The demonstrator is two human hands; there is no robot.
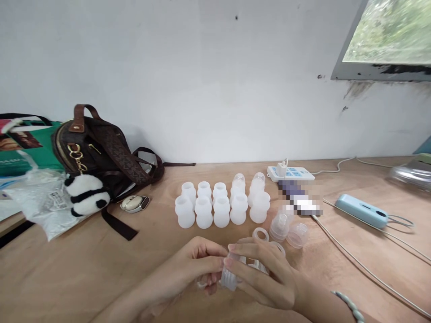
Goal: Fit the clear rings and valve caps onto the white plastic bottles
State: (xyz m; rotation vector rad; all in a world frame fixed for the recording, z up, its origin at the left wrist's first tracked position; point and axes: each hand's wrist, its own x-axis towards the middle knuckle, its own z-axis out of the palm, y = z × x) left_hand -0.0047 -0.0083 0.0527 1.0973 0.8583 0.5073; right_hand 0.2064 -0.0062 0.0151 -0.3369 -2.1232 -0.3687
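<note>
My right hand (266,273) is curled over a translucent ribbed screw ring (229,280), close to the front of the table. Touching it from the other side, my left hand (202,262) has its thumb and fingers pinched together. A small clear piece (202,283) shows under the left fingers, too hidden to name. Beyond my hands stand two rows of white wavy-sided bottles (204,215). Two back-row bottles carry clear domed caps (258,180). Loose translucent rings (260,233) lie beside my right hand, partly covered by it. Clear domed caps (279,226) sit farther right.
At left are a brown backpack (101,148) with a panda pouch (88,194), a plastic bag (50,206) and a computer mouse (132,203). On the right lie a power strip (296,173), a partly blurred phone (296,197), a blue device (362,211) and white cables (350,260).
</note>
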